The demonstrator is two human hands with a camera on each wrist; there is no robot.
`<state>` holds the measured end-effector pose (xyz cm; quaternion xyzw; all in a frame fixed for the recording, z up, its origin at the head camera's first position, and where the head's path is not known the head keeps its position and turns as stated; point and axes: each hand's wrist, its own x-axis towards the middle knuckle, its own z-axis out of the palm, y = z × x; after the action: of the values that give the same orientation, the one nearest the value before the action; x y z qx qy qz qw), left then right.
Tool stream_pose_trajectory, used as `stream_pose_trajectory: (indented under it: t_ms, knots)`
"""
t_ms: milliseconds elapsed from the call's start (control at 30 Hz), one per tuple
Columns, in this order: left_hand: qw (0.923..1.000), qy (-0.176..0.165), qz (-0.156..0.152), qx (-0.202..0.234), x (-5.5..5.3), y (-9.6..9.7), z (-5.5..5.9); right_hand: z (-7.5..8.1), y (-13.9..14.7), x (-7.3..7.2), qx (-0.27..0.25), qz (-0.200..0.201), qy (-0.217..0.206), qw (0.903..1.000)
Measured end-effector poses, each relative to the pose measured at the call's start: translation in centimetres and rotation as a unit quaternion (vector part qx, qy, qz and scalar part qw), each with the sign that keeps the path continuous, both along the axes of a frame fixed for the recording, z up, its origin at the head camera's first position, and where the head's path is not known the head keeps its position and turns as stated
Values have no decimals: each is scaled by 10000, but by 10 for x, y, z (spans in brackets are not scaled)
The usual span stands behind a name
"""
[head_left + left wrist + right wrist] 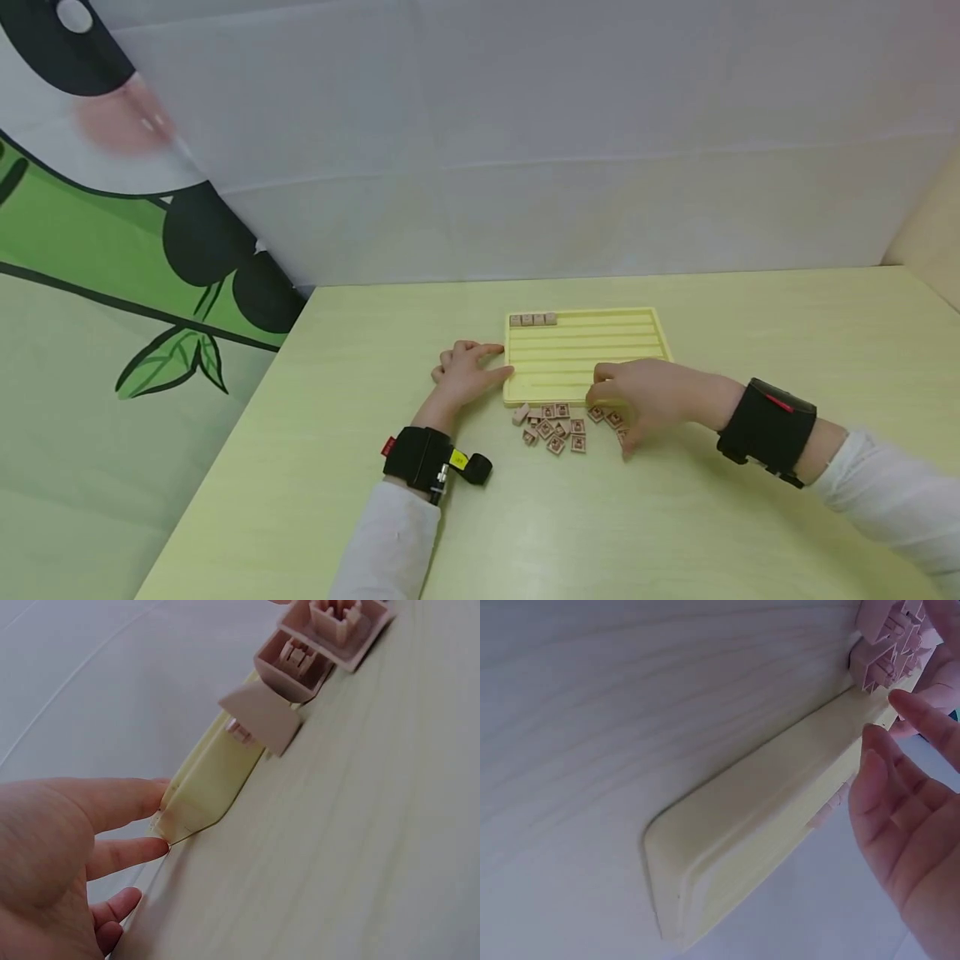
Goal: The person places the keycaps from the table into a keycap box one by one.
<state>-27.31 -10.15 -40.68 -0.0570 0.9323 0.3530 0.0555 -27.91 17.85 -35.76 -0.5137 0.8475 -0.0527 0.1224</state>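
Fingers of the left hand [467, 379] extend against a yellow grooved tray [577, 354]; the right hand's [648, 392], loosely bent, grip nothing beside loose keycaps [578, 444] on the worktop [600, 533]. Four others [527, 320] occupy the tray's far-left corner.

Yellow tray [558, 367] on the table [300, 508], four small brown blocks [533, 320] lined up in its far-left corner. Loose blocks [555, 446] lie along the near edge. Left hand [468, 372] touches tray's left edge; right hand [641, 392] over near-right side, grip unclear.
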Motion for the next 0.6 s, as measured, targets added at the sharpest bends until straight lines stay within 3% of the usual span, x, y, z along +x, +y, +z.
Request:
stream_pose_trajectory:
  t_ms: [267, 600]
  knots:
    - [10000, -8, -67, 42, 4, 0, 0, -5, 5, 11, -262, -236, -52, 9994]
    - [9999, -1, -90, 58, 9, -4, 2, -12, 1, 20, -526, -99, -68, 9985]
